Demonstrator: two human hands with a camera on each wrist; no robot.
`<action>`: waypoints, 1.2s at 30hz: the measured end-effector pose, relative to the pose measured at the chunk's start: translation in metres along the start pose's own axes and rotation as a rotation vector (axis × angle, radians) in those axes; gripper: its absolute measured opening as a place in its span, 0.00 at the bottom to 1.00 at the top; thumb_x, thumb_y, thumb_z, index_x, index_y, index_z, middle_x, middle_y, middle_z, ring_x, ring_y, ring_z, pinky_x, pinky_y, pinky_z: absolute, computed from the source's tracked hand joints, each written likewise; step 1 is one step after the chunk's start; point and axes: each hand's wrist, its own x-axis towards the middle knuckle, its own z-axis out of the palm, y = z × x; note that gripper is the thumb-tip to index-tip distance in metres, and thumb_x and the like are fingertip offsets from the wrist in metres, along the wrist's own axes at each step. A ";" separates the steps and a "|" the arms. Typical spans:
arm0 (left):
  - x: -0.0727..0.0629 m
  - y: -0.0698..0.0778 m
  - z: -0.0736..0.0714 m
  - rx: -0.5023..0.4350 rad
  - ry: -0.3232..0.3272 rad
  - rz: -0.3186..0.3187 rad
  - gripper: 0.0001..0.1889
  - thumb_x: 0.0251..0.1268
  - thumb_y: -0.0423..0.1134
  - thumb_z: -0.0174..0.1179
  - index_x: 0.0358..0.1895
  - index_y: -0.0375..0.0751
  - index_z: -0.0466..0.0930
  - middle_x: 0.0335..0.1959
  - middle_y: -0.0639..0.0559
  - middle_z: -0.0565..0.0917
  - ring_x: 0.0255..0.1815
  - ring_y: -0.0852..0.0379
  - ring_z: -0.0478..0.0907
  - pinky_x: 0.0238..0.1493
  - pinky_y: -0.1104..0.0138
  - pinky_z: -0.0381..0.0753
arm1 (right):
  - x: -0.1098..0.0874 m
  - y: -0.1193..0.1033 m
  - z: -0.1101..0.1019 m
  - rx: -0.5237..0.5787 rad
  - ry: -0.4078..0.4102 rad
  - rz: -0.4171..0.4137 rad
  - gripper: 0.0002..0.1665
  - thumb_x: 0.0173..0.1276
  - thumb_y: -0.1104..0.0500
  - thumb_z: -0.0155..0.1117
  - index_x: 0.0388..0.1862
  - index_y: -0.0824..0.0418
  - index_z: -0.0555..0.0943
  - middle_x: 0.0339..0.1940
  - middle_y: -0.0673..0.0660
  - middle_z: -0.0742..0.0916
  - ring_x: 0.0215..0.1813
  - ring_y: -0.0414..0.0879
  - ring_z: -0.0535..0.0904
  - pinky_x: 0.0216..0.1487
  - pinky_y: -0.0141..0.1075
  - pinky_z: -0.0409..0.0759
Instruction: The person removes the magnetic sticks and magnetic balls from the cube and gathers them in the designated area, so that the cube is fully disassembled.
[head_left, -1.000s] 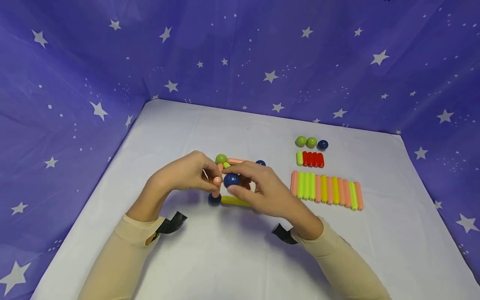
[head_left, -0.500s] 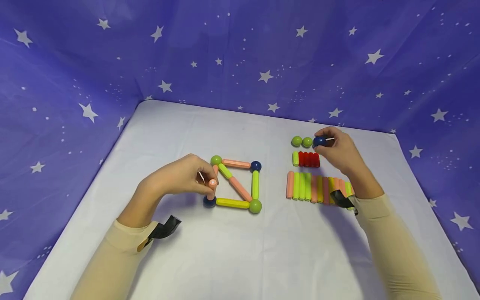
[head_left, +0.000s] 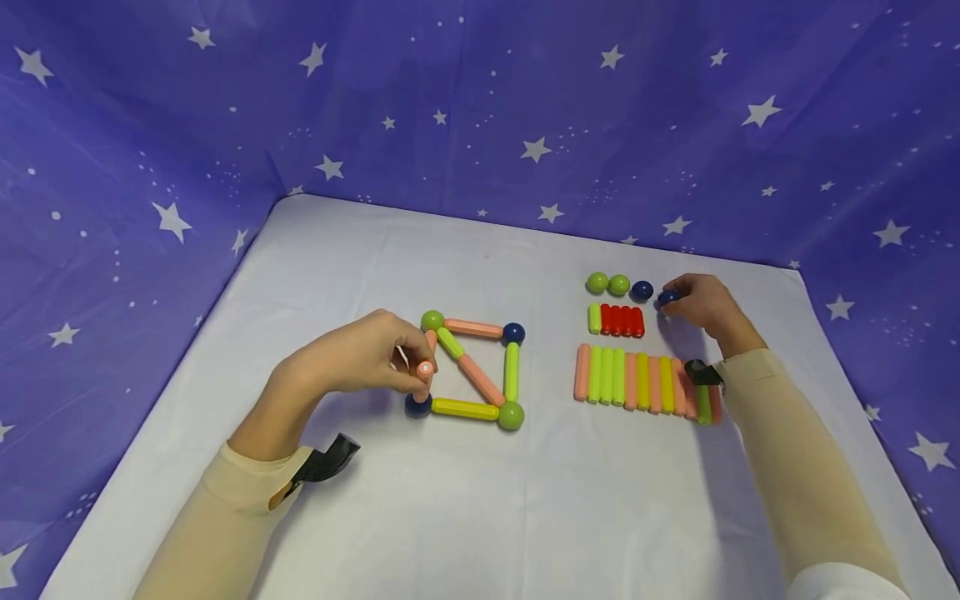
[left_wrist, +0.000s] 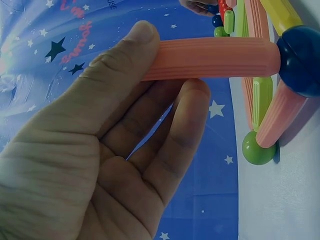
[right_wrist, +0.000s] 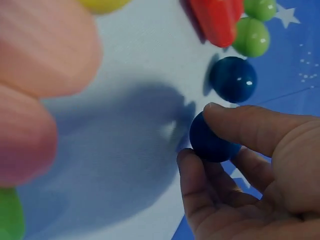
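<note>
My left hand point(head_left: 375, 350) pinches an upright salmon rod point(left_wrist: 215, 59) between thumb and fingers; its lower end meets the dark blue ball point(head_left: 418, 405) at the near left corner of a flat frame. Green balls point(head_left: 512, 415) and another blue ball point(head_left: 513, 333) mark the other corners. Salmon, yellow point(head_left: 465, 408) and lime rods point(head_left: 512, 372) join them, with a two-part diagonal point(head_left: 480, 379) across. At the back right, my right hand point(head_left: 705, 304) holds a dark blue ball point(right_wrist: 212, 140) by thumb and fingers, just right of a second blue ball point(right_wrist: 233, 80).
Two loose green balls point(head_left: 608, 283) line up left of the blue one. Below them lie short red rods point(head_left: 622, 321) beside a short lime rod point(head_left: 595, 318). A row of long rods point(head_left: 632, 381) is nearer, partly under my right wrist. Starry purple cloth point(head_left: 480, 108) walls the white table point(head_left: 600, 500).
My right hand went from the frame to the back right with a blue ball, first over the loose blue ball, then right of it. The left hand keeps its hold on the rod.
</note>
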 end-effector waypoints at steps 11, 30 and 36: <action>-0.001 0.001 0.000 0.014 0.008 -0.002 0.09 0.54 0.33 0.73 0.29 0.49 0.81 0.29 0.60 0.83 0.33 0.59 0.83 0.37 0.65 0.82 | 0.017 0.005 0.005 0.009 0.037 -0.046 0.31 0.63 0.64 0.65 0.64 0.69 0.68 0.56 0.73 0.75 0.51 0.65 0.72 0.52 0.57 0.74; 0.001 -0.002 -0.001 0.021 0.008 -0.029 0.09 0.54 0.33 0.73 0.32 0.48 0.81 0.29 0.59 0.83 0.34 0.60 0.83 0.38 0.67 0.82 | 0.011 0.005 -0.001 0.030 0.059 -0.055 0.32 0.65 0.62 0.64 0.67 0.67 0.68 0.63 0.72 0.73 0.59 0.67 0.68 0.58 0.62 0.69; 0.002 -0.006 0.000 0.005 0.001 -0.014 0.09 0.52 0.33 0.74 0.32 0.47 0.81 0.29 0.58 0.82 0.33 0.60 0.83 0.38 0.67 0.82 | -0.007 -0.011 -0.006 0.006 0.141 -0.089 0.31 0.65 0.64 0.62 0.67 0.67 0.68 0.63 0.72 0.72 0.60 0.68 0.69 0.56 0.61 0.71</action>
